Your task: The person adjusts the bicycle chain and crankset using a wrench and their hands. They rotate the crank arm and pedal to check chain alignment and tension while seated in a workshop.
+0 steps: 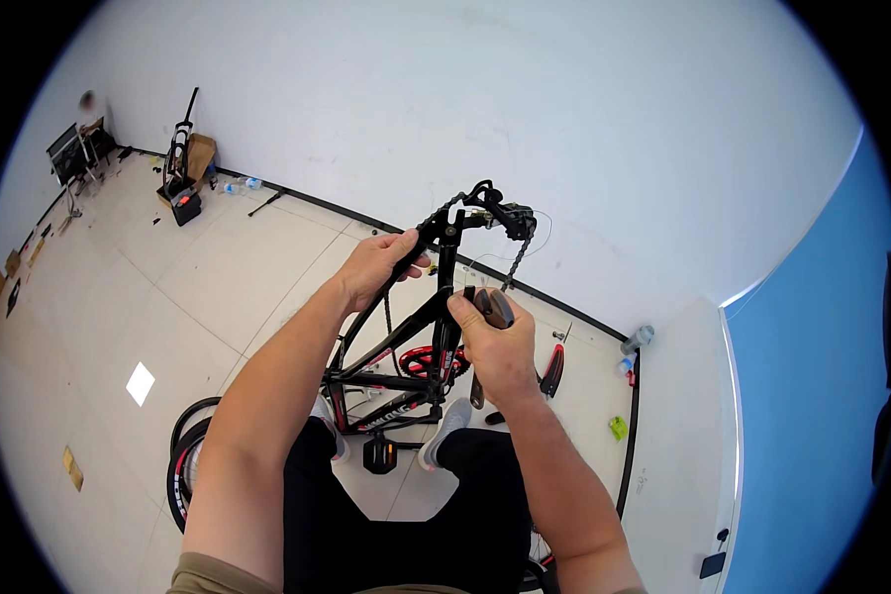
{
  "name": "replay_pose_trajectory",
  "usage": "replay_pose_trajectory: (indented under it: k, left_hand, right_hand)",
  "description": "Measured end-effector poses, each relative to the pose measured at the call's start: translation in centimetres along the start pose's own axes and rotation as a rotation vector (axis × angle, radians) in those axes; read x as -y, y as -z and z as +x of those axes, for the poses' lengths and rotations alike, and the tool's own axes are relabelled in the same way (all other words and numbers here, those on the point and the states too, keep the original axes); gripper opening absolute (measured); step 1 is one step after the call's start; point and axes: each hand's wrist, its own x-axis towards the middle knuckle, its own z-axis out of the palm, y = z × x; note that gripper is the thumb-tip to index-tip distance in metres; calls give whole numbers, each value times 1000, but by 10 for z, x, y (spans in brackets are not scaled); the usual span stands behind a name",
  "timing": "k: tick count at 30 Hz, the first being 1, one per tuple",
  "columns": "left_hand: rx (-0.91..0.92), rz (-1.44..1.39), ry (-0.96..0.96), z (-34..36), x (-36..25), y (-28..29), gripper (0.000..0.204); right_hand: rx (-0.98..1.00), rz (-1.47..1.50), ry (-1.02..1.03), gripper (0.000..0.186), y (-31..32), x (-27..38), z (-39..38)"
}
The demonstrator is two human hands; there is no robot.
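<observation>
A black bicycle frame (374,381) with red trim is upended between my legs, with a red chainring (419,361) and a pedal (380,454). At its top are a rear derailleur (519,224) and a chain (518,259), with a thin loose cable beside them. My left hand (380,265) is closed on a tube of the frame, just below the chain's upper run. My right hand (497,351) grips a dark folding tool (495,309) against the upright tube, its thumb pressed on the near side. The tool's working end is hard to make out.
Wheels (182,465) lie at lower left. Red-handled cutters (553,368), bottles (640,340) and a green object (618,428) are at right. A fork (176,158) stands by a box (202,156) along the white wall (505,109). A seated person (91,127) is at far left.
</observation>
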Motion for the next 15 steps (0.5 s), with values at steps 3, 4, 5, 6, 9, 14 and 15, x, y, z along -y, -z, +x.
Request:
replay_pose_trajectory:
  k: [3, 4, 5, 6, 9, 14, 15]
  left_hand:
    - [-57, 98, -131, 0, 6, 2, 38]
    - [-181, 118, -235, -4, 6, -2, 37]
    - [-298, 133, -339, -9, 7, -14, 37]
    - [-417, 150, -443, -16, 8, -24, 36]
    - [-510, 196, -574, -52, -3, -53, 34]
    - [-173, 192, -450, -94, 3, -84, 44]
    - [-195, 268, -421, -95, 5, -83, 48]
  right_hand:
    - [2, 1, -13, 20, -2, -4, -2]
    - [4, -6, -16, 20, -4, -6, -2]
    - [-2, 7, -11, 20, -4, -7, -3]
    - [-7, 22, -6, 20, -4, -8, -4]
    - [-7, 22, -1, 19, 1, -13, -3]
    - [-60, 76, 24, 17, 4, -10, -8]
    - [-77, 64, 50, 18, 6, -6, -11]
